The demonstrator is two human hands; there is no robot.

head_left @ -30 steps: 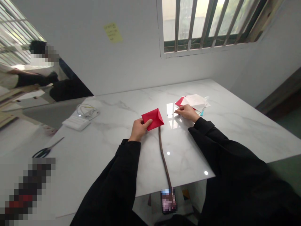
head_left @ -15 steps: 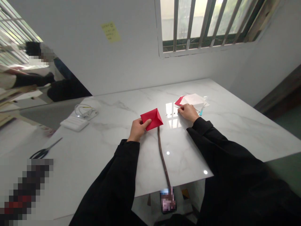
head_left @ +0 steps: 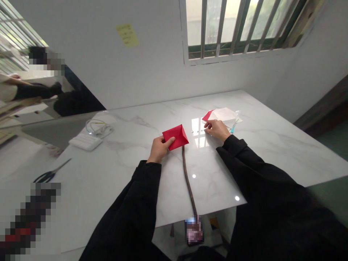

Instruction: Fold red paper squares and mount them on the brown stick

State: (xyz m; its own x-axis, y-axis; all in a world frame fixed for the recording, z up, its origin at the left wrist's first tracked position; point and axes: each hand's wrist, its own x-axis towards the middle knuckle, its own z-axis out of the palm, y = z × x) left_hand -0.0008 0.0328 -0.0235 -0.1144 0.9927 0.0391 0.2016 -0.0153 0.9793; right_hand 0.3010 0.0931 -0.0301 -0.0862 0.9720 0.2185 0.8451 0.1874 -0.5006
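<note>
- Left hand (head_left: 159,149): fingers and thumb pressed together on a red envelope (head_left: 176,137); thumb flat on the near face, fingers behind it.
- Red envelope: positioned at the left hand's fingertips, extending toward the right hand but apart from it. Held tilted; triangular fold facing right.
- Right hand (head_left: 217,129): fingers part-curled, tips low at the tabletop (head_left: 136,145). Whether an item is held between the fingertips cannot be determined.
- Small specks (head_left: 198,131): set in a row just left of the right fingertips, between the two hands. Too small to identify.
- White paper (head_left: 224,114): directly beyond the right hand, overlapping a red piece (head_left: 207,115) that projects on its left side.
- Blue piece (head_left: 232,129): just beside the right wrist, on its outer side.
- Dark slender rod (head_left: 187,177): runs from beneath the red envelope toward the near table edge, right of the left hand.
- Scissors (head_left: 50,175): well to the left of the left hand.
- White box (head_left: 86,142) with pale cable (head_left: 99,125): left of and beyond the left hand, nearer than the scissors.
</note>
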